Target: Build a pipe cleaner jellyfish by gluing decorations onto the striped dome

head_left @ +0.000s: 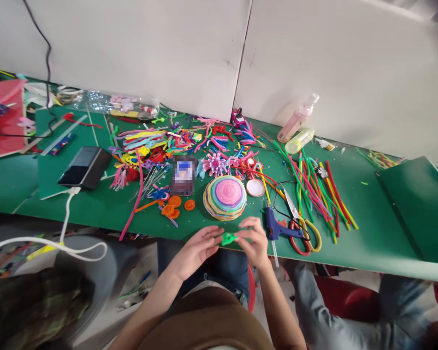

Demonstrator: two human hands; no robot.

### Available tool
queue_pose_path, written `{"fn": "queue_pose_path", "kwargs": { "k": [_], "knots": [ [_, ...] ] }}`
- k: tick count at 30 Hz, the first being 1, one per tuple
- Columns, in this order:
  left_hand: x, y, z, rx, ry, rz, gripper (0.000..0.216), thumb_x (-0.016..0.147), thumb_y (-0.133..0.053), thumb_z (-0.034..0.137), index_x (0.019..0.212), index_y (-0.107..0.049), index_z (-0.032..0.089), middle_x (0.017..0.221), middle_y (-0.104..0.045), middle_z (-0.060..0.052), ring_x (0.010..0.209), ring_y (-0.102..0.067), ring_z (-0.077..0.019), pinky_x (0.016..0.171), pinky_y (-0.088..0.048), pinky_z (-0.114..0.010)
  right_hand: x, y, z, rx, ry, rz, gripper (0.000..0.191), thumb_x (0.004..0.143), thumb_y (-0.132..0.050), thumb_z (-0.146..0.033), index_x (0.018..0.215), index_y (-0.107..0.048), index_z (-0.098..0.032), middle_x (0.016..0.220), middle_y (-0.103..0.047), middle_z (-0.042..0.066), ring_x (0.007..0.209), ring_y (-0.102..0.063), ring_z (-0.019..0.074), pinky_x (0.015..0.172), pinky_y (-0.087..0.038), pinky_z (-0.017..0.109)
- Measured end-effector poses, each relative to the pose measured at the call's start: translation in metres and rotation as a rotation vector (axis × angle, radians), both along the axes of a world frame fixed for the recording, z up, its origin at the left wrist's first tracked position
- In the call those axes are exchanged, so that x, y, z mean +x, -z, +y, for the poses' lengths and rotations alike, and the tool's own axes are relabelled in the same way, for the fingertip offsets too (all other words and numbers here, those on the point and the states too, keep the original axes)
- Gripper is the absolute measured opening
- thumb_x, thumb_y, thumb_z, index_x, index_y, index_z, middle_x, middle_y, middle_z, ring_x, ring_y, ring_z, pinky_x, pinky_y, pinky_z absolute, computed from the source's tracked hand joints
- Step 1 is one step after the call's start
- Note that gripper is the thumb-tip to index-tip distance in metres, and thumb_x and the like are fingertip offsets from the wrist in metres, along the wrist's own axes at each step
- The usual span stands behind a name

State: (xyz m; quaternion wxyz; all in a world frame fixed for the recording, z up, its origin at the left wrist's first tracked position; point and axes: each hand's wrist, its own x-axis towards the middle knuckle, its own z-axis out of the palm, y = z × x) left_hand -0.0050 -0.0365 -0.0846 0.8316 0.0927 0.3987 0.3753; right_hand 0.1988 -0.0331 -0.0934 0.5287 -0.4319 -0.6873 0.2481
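Green and lumpy, a small piece (228, 238) is being pinched between the left hand's (199, 247) and right hand's (254, 241) fingers (245, 234), over the desk's (374, 238) near edge, before a rounded, ridged, colour-banded dome (226, 197).

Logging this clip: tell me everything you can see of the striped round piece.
The striped round piece looks like a low dome of concentric rings, pink in the middle, with purple, green, yellow and orange bands around it. It seems wound from soft cord. It rests on the green table, just beyond the left hand and right hand, apparently untouched by either. Its underside is hidden.
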Motion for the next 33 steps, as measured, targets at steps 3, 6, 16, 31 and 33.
{"fn": "queue_pose_path", "kwargs": {
  "k": [3,6,16,31,33],
  "knots": [
    [0.008,-0.002,0.008,-0.019,-0.325,0.048,0.03,0.081,-0.057,0.003,0.108,-0.063,0.015,0.123,-0.064,-0.011,0.114,-0.062,-0.018,0.094,-0.052,-0.025,0.007,0.013,0.015,-0.113,0.277,0.192,0.004,0.084,-0.066,-0.026,0.081,-0.066,-0.024,0.122,-0.059,0.006,0.119,-0.053,0.0216,0.1,-0.042,0.042],
    [0.014,-0.006,0.023,-0.116,-0.397,0.026,0.028,0.084,-0.049,0.003,0.107,-0.061,0.012,0.117,-0.066,-0.015,0.112,-0.064,-0.0202,0.093,-0.053,-0.029,0.005,0.019,0.039,-0.267,0.207,0.487,0.015,0.086,-0.062,-0.034,0.077,-0.057,-0.022,0.128,-0.059,0.007,0.126,-0.051,0.0201,0.112,-0.032,0.046],
    [0.016,-0.002,0.048,0.196,-0.156,-0.085,0.027,0.071,-0.072,0.005,0.096,-0.07,0.016,0.093,-0.072,-0.004,0.086,-0.067,-0.0124,0.074,-0.053,-0.019,-0.014,-0.019,0.055,-0.446,0.083,0.887,0.029,0.077,-0.071,-0.044,0.072,-0.049,-0.025,0.124,-0.064,0.002,0.121,-0.057,0.0217,0.105,-0.041,0.042],
    [0.03,-0.011,0.04,0.272,-0.39,-0.114,0.038,0.056,-0.087,0.043,0.084,-0.071,0.022,0.082,-0.076,0.002,0.072,-0.07,-0.0132,0.067,-0.058,-0.022,-0.005,-0.046,0.03,-0.191,0.246,0.363,0.012,0.086,-0.063,-0.037,0.088,-0.066,-0.025,0.078,-0.067,0.0,0.071,-0.062,0.0137,0.066,-0.05,0.027],
    [0.032,-0.014,0.036,0.248,-0.402,-0.115,0.036,0.056,-0.088,0.04,0.081,-0.07,0.021,0.08,-0.076,0.002,0.07,-0.07,-0.013,0.066,-0.057,-0.022,-0.003,-0.053,0.025,-0.128,0.188,0.2,0.01,0.088,-0.061,-0.031,0.088,-0.069,-0.026,0.081,-0.068,0.001,0.075,-0.063,0.0155,0.068,-0.05,0.03]
  ]
}}
